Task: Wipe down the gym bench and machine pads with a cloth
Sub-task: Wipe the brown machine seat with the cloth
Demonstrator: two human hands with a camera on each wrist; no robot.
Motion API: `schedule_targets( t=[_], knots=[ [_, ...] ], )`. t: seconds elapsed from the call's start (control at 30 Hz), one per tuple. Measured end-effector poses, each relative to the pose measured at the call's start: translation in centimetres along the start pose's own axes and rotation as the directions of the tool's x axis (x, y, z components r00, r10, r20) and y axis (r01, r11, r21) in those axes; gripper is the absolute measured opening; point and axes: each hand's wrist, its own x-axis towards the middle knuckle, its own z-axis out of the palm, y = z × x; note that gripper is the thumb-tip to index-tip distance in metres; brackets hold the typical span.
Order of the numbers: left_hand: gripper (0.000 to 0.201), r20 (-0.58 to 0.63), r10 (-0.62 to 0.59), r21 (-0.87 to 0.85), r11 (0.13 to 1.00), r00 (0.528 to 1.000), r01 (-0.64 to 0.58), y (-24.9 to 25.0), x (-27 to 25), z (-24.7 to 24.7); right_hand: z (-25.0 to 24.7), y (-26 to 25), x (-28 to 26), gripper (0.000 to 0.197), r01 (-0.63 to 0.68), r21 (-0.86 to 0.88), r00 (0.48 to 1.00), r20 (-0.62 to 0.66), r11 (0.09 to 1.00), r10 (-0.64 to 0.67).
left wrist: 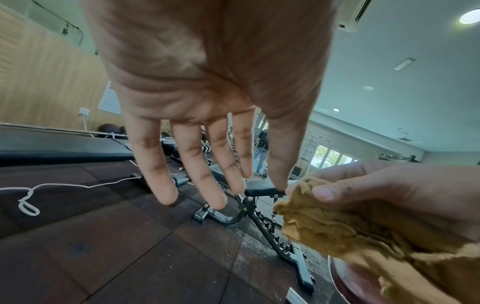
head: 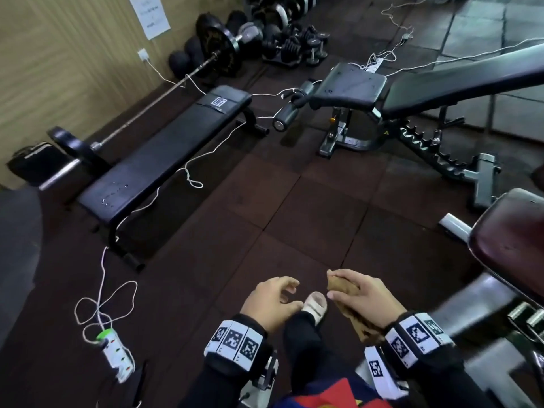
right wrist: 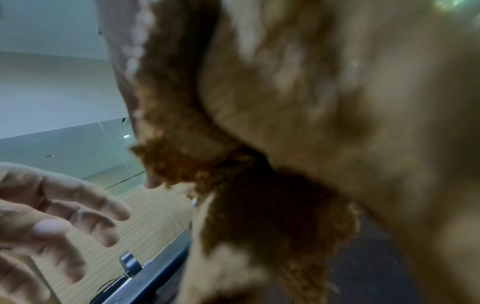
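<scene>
A dark rubber floor point(head: 294, 201) fills most of the head view, with a flat bench point(head: 159, 154) to the left and an incline bench point(head: 441, 81) further back on the right. Water droplets can be seen on the near end of the flat bench. A dark red pad point(head: 512, 240) sits close by on the right. A white cord point(head: 206, 148) is strung across the floor, over the flat bench and down to a power strip point(head: 116, 354) near the feet.

The brown cloth point(head: 344, 293) is held bunched in the right hand point(head: 362, 295), fingers and thumb curled round it, in front of the body and clear of every pad. The left hand point(head: 270, 298) is released, its fingers spread and slightly bent, holding nothing, just beside the cloth.

No wiping appears to be under way yet. The likeliest trouble is judged to be the cord: a foot could be caught in its loops on the way to a bench, or the cloth could snag it where it crosses the flat bench, dragging the power strip. A loosely bunched cloth might also smear the droplets rather than lift them.
</scene>
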Motion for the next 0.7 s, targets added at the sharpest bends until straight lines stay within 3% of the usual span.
schedule_targets(
  t=[0.23, 0.43, 0.57, 0.7],
  knots=[
    [0.038, 0.042, 0.05, 0.044, 0.998, 0.998, -0.052, 4.3, 13.2, -3.7, -7.0, -2.1, 10.7, 0.038, -0.052, 0.032, 0.998, -0.045, 0.998, 0.053],
    [0.036, 0.135, 0.149, 0.087, 0.983, 0.98, -0.161, 10.4, 24.2, -4.3, -14.4, -0.7, 15.6, 0.042, -0.1, 0.074, 0.983, -0.147, 0.992, 0.109],
    [0.037, 0.245, 0.211, 0.107, 0.964, 0.946, -0.243, 14.4, 30.0, -2.8, -18.1, 1.8, 15.8, 0.034, -0.166, 0.167, 0.938, -0.277, 0.972, 0.208],
    [0.037, 0.398, 0.274, 0.158, 0.92, 0.875, -0.36, 18.6, 35.7, -0.5, -20.9, 4.7, 15.3, 0.032, -0.25, 0.29, 0.858, -0.376, 0.924, 0.35]
  ],
)
